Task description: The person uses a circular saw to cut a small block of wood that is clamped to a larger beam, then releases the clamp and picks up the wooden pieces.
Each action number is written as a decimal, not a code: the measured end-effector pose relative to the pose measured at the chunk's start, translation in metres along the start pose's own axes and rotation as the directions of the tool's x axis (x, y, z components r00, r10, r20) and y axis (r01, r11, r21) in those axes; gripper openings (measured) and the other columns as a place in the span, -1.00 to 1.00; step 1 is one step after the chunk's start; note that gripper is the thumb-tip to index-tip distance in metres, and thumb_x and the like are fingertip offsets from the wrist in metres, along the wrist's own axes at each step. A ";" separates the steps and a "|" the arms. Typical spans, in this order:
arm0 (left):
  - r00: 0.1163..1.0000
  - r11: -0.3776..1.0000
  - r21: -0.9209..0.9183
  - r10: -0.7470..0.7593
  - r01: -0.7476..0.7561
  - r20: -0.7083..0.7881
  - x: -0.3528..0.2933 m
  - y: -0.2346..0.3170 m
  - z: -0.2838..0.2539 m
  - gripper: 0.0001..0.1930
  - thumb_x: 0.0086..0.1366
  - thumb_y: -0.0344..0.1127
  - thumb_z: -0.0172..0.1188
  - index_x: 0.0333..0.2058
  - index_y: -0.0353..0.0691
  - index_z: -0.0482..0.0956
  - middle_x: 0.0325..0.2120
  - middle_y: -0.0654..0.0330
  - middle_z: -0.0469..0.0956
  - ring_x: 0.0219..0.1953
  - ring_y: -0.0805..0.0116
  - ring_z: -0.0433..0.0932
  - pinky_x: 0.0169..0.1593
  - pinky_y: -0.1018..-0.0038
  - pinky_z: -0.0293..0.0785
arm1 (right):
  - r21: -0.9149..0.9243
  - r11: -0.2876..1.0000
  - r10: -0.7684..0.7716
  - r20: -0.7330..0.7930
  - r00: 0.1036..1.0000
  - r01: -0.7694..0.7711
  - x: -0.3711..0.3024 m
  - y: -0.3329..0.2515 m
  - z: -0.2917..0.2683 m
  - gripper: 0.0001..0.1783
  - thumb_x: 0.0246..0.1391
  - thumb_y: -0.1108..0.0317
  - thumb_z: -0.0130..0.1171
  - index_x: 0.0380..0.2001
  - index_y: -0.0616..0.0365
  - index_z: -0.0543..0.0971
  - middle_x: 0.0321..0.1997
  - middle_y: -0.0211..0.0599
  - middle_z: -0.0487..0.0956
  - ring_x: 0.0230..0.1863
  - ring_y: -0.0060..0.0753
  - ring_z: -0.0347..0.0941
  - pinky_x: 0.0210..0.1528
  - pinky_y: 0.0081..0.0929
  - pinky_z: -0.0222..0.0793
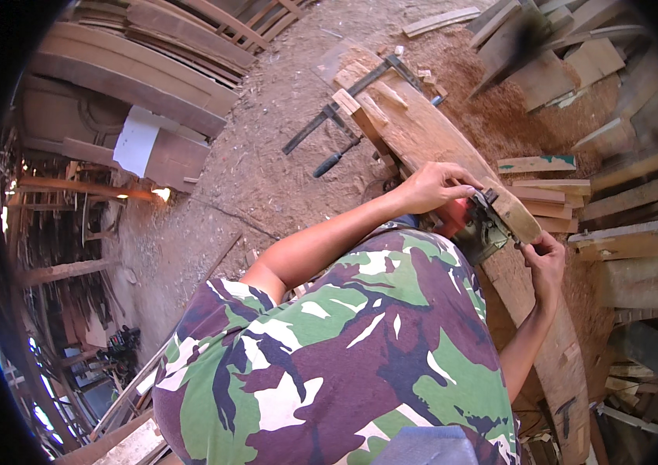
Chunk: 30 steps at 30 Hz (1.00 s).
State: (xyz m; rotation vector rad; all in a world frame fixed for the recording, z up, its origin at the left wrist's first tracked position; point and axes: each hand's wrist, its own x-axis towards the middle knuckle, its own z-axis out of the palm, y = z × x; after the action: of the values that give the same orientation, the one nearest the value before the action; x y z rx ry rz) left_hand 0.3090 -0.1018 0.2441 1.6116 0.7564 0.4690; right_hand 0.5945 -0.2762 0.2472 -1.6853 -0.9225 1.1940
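A red power tool with a metal base [485, 229] lies against my body, beside the rounded end of a thick wooden plank [513, 215]. My left hand [436, 188] reaches over the tool, its fingers bent together at the tool's upper edge; what they pinch, if anything, is hidden. My right hand [546, 262] comes from the other side, thumb and fingers closed at the plank's rounded end, close to the tool's base. Part of the tool is covered by my shirt and left hand. The plank runs away toward a bar clamp [338, 108] at its far end.
A long worn board [558, 341] continues under my right arm, with a dark tool [565, 418] on it. Offcuts [546, 201] and sawdust [534, 128] lie on the right. Stacked lumber [127, 70] stands at left. The clamp's black handle [327, 165] sticks out toward the left.
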 end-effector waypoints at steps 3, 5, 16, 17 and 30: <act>1.000 0.999 0.015 0.031 -0.031 -0.004 0.002 0.000 0.005 -0.72 0.42 -0.21 0.37 0.00 -0.21 0.80 -0.13 0.10 0.79 -0.13 0.33 0.74 0.02 0.37 0.65 | -0.018 1.000 -0.012 -0.013 1.000 0.011 -0.002 0.002 -0.004 -0.90 0.17 0.45 0.35 -0.40 0.22 0.65 -0.51 -0.63 0.52 -0.50 -0.80 0.36 -0.45 -0.68 0.22; 0.999 0.999 0.019 -0.043 0.043 0.013 0.001 -0.001 0.001 -0.72 0.44 -0.19 0.35 0.02 -0.15 0.80 -0.13 0.11 0.80 -0.14 0.33 0.76 0.02 0.37 0.66 | -0.025 1.000 -0.012 0.001 1.000 0.012 0.000 -0.001 -0.003 -0.90 0.17 0.44 0.37 -0.39 0.23 0.68 -0.50 -0.61 0.56 -0.49 -0.80 0.37 -0.45 -0.68 0.24; 0.997 0.998 0.052 -0.047 0.044 0.061 0.004 0.001 -0.002 -0.72 0.50 -0.21 0.31 0.08 -0.15 0.78 -0.12 0.23 0.78 -0.12 0.50 0.67 0.03 0.46 0.58 | 0.022 1.000 -0.014 0.011 1.000 0.013 0.001 0.005 -0.004 -0.92 0.18 0.45 0.38 -0.36 0.23 0.70 -0.41 -0.52 0.68 -0.42 -0.78 0.48 -0.39 -0.70 0.32; 0.997 0.998 0.045 -0.054 0.051 0.063 0.003 0.001 -0.003 -0.72 0.50 -0.22 0.30 0.08 -0.15 0.77 -0.11 0.23 0.78 -0.11 0.50 0.67 0.04 0.45 0.58 | 0.032 0.999 -0.014 0.013 1.000 0.014 0.000 0.003 -0.002 -0.93 0.18 0.45 0.38 -0.36 0.23 0.70 -0.41 -0.52 0.68 -0.42 -0.78 0.48 -0.38 -0.71 0.32; 0.999 0.999 0.041 -0.033 0.032 0.028 0.002 -0.004 -0.003 -0.72 0.47 -0.21 0.33 0.05 -0.15 0.78 -0.12 0.16 0.79 -0.12 0.42 0.73 0.03 0.41 0.63 | -0.016 1.000 -0.005 0.010 1.000 0.005 0.002 -0.006 -0.001 -0.93 0.19 0.46 0.37 -0.33 0.26 0.72 -0.38 -0.49 0.69 -0.38 -0.77 0.51 -0.34 -0.69 0.36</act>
State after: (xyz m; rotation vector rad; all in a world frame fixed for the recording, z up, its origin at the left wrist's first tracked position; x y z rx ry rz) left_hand 0.3079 -0.0985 0.2408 1.6384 0.7736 0.4082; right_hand 0.5950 -0.2725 0.2519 -1.6901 -0.9439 1.1960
